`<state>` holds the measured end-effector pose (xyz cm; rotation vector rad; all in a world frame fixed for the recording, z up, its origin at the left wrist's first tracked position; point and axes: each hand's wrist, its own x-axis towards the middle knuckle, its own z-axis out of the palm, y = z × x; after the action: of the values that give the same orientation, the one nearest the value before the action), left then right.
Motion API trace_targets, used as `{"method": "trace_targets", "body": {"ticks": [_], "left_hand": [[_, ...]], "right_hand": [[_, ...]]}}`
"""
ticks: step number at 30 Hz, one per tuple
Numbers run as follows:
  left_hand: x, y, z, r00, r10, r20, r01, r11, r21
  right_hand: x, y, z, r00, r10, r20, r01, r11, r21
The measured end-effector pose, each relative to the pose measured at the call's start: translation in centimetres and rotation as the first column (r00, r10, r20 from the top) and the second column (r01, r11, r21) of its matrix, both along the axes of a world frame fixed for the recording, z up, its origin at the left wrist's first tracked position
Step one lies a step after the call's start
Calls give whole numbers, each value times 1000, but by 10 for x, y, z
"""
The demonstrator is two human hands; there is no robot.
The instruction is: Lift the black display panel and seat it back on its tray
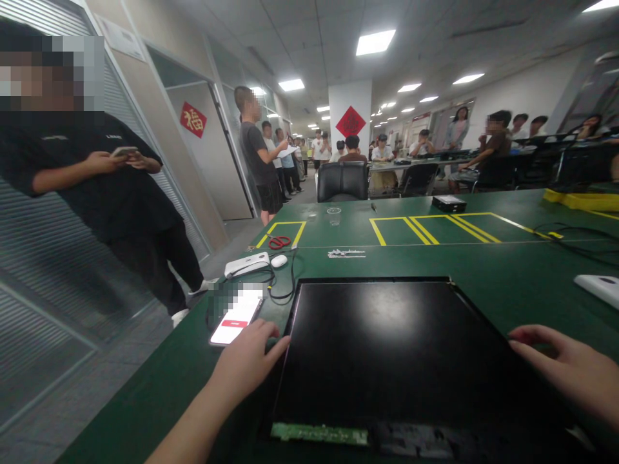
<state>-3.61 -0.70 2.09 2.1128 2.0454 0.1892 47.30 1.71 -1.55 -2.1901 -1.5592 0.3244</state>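
A black LCD display panel (387, 361) lies flat in front of me, with a green circuit board strip (319, 434) along its near edge. My left hand (254, 354) is at the panel's left edge, its thumb tip at the rim and its fingers apart from the thumb, loosely bent. Just beyond those fingers lies a phone (236, 316) with a lit screen. On the opposite side, my right hand (563, 361) has its fingertips by the panel's right edge, thumb and forefinger apart. Whether the right fingertips touch the rim, I cannot tell.
The green table (145, 412) also bears a white device (246, 264), a small white mouse-shaped piece (279, 261), red scissors (279, 242), white strips (346, 254), a clear cup (334, 216) and a black box (449, 203). A person (91, 167) stands at the left; others are farther back.
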Motion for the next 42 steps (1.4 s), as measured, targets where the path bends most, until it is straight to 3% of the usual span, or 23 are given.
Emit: {"method": "trace_targets", "body": {"ticks": [4, 11, 17, 24, 28, 34, 38, 42], "left_hand": [[0, 0, -3, 999, 4, -32, -5, 999, -48], [5, -3, -5, 998, -33, -47, 29, 995, -97], [11, 2, -12, 999, -37, -13, 36, 997, -75], [6, 2, -9, 988, 9, 155, -4, 1000, -31], [2, 2, -4, 947, 52, 318, -60, 998, 14], [1, 2, 2, 783, 76, 617, -123, 992, 33], [5, 3, 1, 607, 102, 788, -172, 985, 5], [12, -2, 0, 376, 154, 913, -211, 974, -78]], "right_hand": [[5, 3, -5, 990, -16, -139, 12, 1000, -25], [16, 6, -28, 988, 34, -153, -34, 999, 5], [21, 6, -37, 987, 63, -150, -64, 998, -5], [30, 9, -46, 991, 86, -105, -85, 996, 15], [29, 10, -47, 994, 67, -92, -65, 998, 20], [25, 10, -40, 993, 36, -111, -37, 999, -9], [25, 11, -38, 992, 42, -117, -45, 999, -17], [28, 12, -41, 993, 54, -101, -55, 998, -5]]}}
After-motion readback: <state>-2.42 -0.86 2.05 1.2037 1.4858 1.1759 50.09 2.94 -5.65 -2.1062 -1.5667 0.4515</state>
